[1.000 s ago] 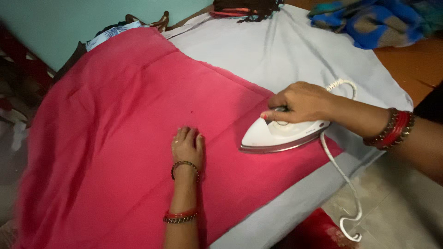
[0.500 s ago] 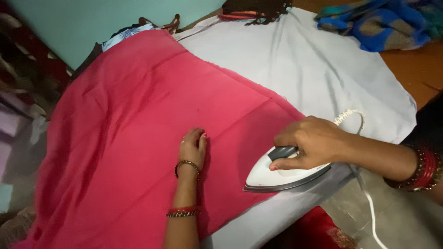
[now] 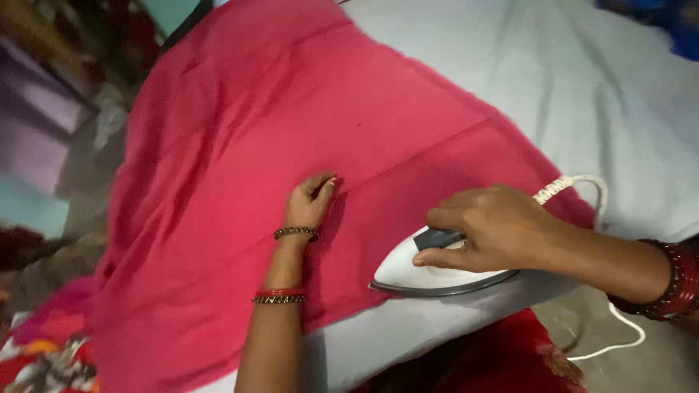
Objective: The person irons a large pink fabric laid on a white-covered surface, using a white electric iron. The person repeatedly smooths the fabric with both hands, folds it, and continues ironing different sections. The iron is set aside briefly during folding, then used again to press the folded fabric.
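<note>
We're at a padded ironing surface under a pale grey sheet [image 3: 582, 94], with a red cloth [image 3: 291, 124] spread over its left and middle and hanging off the left edge. Room around it is blurred: a teal wall [image 3: 171, 11] past the far edge, dim clutter and patterned fabric [image 3: 44, 356] on the floor to the left, something blue [image 3: 681, 33] at the far right corner. Bare sheet lies open along the far and right side; the near edge is tight, and the white iron [image 3: 429, 269] sits right at it, sole down, part on the red cloth's near-right corner and part on the grey sheet. Our right hand [image 3: 495, 225] is closed around the iron's dark handle, fingers wrapped over the top. Its white cord [image 3: 582, 185] loops behind the wrist and drops off the near edge. Our left hand [image 3: 309, 204] lies open and flat on the red cloth mid-surface, fingertips at a crease line, gripping nothing; it is near the iron but clear of it. Against half a second ago: the iron has slid a little further toward the near edge, the left hand sits in the same spot on the cloth, and the view has dropped closer, so the far edge and the items past it are mostly out of view.
</note>
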